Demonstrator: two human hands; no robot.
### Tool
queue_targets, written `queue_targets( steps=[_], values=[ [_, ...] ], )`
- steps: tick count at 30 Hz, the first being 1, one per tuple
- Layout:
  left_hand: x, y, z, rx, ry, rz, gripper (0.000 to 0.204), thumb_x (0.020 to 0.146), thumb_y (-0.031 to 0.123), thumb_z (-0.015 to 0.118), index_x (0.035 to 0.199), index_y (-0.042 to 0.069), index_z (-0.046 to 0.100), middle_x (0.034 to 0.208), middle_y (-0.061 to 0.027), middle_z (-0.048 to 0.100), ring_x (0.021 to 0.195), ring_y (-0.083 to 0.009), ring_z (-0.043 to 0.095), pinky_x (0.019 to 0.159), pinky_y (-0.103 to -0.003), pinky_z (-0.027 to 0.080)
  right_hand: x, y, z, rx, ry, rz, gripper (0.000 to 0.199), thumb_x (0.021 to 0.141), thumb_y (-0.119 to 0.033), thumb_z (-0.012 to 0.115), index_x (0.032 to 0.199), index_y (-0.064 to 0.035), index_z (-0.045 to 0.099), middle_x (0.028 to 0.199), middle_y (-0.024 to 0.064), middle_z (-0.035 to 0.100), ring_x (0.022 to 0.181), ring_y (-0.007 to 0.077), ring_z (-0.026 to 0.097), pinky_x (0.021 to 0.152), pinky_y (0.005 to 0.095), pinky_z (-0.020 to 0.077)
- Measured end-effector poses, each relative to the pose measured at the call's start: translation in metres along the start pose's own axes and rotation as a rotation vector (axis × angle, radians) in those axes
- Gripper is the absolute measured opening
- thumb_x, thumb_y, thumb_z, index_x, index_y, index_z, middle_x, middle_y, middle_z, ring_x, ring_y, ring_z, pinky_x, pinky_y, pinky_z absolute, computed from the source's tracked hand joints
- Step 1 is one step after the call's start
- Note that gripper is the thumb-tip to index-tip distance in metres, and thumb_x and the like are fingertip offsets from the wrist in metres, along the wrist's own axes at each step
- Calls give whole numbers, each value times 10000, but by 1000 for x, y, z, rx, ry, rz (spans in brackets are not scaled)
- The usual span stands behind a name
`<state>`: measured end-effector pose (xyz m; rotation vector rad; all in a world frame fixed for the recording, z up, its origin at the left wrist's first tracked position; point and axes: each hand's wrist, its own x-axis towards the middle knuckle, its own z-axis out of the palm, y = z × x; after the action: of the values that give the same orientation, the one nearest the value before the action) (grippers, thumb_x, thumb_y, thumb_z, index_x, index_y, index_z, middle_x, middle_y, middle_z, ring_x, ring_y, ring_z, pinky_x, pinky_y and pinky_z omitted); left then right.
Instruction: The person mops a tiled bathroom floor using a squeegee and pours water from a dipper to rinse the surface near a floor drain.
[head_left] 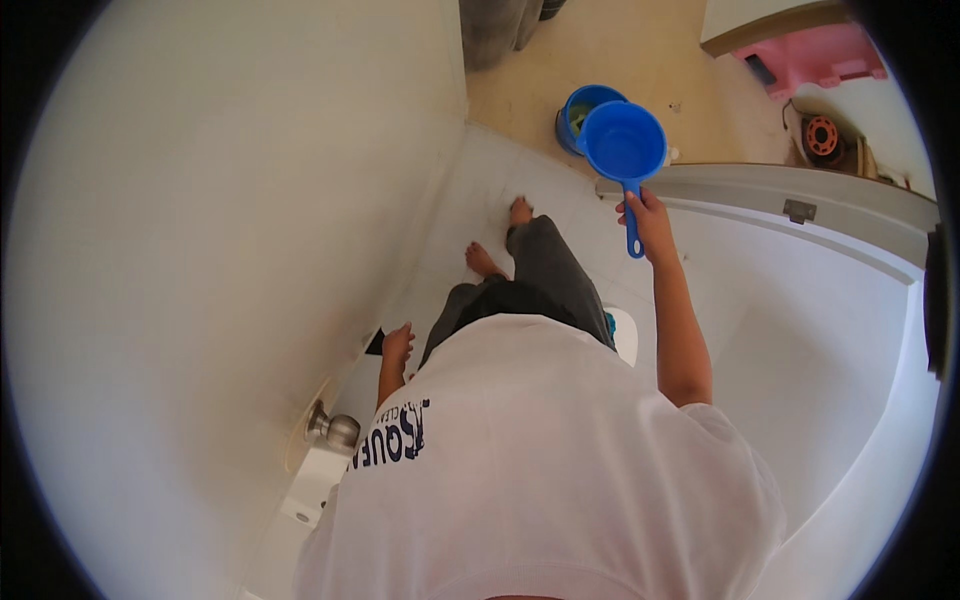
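- Before the blue bucket (pixel 594 94), partly hiding it, I see the blue dipper (pixel 624 142).
- My right grip (pixel 651 224) is clamped on the dipper's handle (pixel 632 222).
- Well apart from the bucket, left grip (pixel 398 345); its state I cannot tell.

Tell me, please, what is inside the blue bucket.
Something green shows inside the bucket; the dipper in the right hand hides part of it; anything there cannot be seen.

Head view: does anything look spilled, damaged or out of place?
Nothing looks clearly spilled or damaged. The one small oddity is a dark mark on the tan floor, right of the blue bucket; it is too small to tell stain from debris. The right hand grips the blue dipper.
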<state>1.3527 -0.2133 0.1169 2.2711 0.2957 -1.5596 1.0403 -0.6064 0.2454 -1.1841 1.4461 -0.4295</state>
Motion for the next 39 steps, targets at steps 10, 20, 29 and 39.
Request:
queue_targets(
  steps=[10, 20, 29, 39],
  values=[
    [13, 1, -14, 174, -116, -21, 545, 798, 434, 508, 1122, -4, 495, 1032, -90, 582, 736, -187, 509, 565, -311, 400, -6, -1, 14, 51, 1, 13, 282, 845, -260, 502, 951, -1, 531, 709, 70, 580, 575, 121, 537, 544, 239, 427],
    [6, 14, -18, 128, 22, 60, 444, 792, 382, 530, 956, -29, 574, 795, -69, 594, 549, -125, 474, 441, -263, 354, -17, -4, 24, 69, -2, -20, 300, 850, -258, 497, 990, 6, 528, 720, 70, 578, 591, 120, 533, 558, 242, 426],
    [21, 26, -17, 243, -3, 109, 387, 797, 364, 530, 876, -11, 580, 745, -60, 581, 519, -114, 460, 417, -253, 343, -34, 0, 20, 88, 13, 1, 269, 854, -214, 488, 1007, 4, 528, 718, 64, 575, 596, 119, 530, 563, 243, 424],
    [19, 46, -14, 192, -27, 146, 413, 793, 380, 540, 970, 8, 574, 776, -44, 584, 520, -106, 463, 410, -239, 343, -29, 6, 27, 62, -17, 3, 254, 847, -203, 489, 982, 9, 531, 722, 75, 579, 598, 126, 533, 567, 251, 435]
  ],
)
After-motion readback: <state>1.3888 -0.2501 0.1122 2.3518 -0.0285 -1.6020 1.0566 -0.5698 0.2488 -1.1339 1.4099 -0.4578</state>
